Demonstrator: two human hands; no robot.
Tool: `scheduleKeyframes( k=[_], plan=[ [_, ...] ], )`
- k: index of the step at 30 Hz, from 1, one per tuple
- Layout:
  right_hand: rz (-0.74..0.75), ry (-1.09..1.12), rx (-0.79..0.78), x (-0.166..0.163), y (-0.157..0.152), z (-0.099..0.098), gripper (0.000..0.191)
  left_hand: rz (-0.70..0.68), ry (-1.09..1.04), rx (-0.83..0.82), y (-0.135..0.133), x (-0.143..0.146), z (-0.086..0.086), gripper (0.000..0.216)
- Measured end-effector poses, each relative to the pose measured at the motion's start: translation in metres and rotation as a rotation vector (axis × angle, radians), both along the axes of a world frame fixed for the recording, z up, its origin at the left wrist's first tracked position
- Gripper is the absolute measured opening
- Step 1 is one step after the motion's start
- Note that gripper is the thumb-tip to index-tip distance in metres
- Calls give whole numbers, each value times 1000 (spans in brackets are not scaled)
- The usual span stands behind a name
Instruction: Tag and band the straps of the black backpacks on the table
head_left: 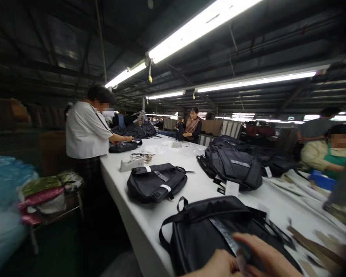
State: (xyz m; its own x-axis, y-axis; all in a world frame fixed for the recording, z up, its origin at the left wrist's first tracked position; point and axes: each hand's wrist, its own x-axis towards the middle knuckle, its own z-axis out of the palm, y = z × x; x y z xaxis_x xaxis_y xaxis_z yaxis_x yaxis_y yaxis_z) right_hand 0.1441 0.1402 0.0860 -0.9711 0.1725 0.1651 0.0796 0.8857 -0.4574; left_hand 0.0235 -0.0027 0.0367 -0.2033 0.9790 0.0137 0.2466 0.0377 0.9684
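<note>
A black backpack (196, 234) lies flat on the white table right in front of me, its carry loop and a strap at the far left side. Along its middle runs a shiny, plastic-looking strip (223, 231) that ends between my hands. My left hand (217, 264) is closed at the strip's lower end, cut off by the bottom edge of the view. From the right, my right hand (266, 256) curls over a dark, blurred object beside the strip; its kind cannot be made out. Motion blur hides the fingertips.
A second black bag (157, 182) and a white tape dispenser (132, 164) lie farther up the table (144, 227). More backpacks (233, 161) with tags are piled at right. A person in white (88, 129) handles a bag at left; other people work beyond. Wrapped bundles (46, 192) stand at left.
</note>
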Motion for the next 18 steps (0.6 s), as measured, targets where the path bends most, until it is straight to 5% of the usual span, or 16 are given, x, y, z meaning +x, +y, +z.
scheduleKeyframes(
  k=[2, 6, 11, 15, 18],
  plan=[
    [41, 18, 91, -1, -12, 19, 58, -6, 39, -17, 0, 3, 10, 17],
    [179, -83, 341, -8, -21, 38, 19, -25, 37, -5, 6, -2, 20, 21],
    [107, 217, 542, 7, -29, 5, 27, -22, -62, -20, 11, -6, 14, 30],
    [56, 291, 454, 20, -36, -24, 20, -35, -250, -72, 11, -1, 2, 32],
    [24, 217, 418, 27, -40, -23, 18, -62, -410, -102, 9, 2, -1, 27]
  ],
)
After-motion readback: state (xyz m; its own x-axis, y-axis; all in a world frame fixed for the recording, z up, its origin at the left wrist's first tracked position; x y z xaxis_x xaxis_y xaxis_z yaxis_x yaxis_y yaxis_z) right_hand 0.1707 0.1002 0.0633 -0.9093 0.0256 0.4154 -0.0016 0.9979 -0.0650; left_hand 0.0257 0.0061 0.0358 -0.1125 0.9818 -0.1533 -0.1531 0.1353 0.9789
